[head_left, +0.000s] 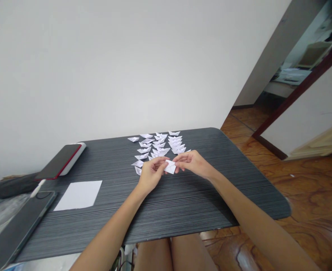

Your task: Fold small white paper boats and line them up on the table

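Observation:
A small piece of folded white paper (170,167) is held just above the dark table between my two hands. My left hand (153,169) pinches its left side with thumb and fingers. On the right side, my right hand (190,163) grips it the same way. Creases show on the face turned toward me. Behind my hands stand several folded white paper boats (160,145) in rough columns, the nearest ones partly covered by my fingers.
A white sheet of paper (79,195) lies on the table (112,222) at the left. Beyond it, a dark phone with a red edge (60,161) rests on a white object. A larger dark device (21,226) with a white cable lies at the near left. A wall borders the back.

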Demonstrator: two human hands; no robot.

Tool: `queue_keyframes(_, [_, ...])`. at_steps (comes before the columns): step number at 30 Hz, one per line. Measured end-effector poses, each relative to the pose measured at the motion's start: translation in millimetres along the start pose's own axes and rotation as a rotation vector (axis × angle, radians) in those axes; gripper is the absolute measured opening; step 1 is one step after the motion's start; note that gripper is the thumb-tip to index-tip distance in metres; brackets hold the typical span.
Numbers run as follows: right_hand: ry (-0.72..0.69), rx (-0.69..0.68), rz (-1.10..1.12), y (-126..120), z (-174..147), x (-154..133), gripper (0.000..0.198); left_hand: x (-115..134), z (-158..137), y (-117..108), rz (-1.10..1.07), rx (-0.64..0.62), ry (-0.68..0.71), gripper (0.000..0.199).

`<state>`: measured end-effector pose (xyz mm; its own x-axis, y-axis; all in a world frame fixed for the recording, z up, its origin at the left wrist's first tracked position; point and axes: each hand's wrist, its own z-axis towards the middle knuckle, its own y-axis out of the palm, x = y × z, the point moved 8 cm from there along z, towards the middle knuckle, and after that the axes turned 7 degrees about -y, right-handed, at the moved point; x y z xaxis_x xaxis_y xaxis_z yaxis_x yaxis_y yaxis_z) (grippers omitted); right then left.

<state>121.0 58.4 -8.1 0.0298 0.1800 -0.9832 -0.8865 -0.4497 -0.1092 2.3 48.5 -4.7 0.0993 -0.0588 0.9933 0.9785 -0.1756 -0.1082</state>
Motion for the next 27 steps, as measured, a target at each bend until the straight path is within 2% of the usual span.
queue_keyframes(8, [-0.064, 0.062, -0.051, -4, -1, -9, 0.015, 4, -3, -3, 0.061, 0.053, 0.083, 0.024])
queue_keyframes(21, [-0.109, 0.091, -0.109, -4, -2, -15, 0.015, 5, -4, -3, 0.055, 0.071, 0.098, 0.022])
queue_keyframes(27, [-0.067, 0.05, -0.032, 5, 0, -10, 0.018, 7, -5, 4, 0.044, -0.032, 0.083, 0.025])
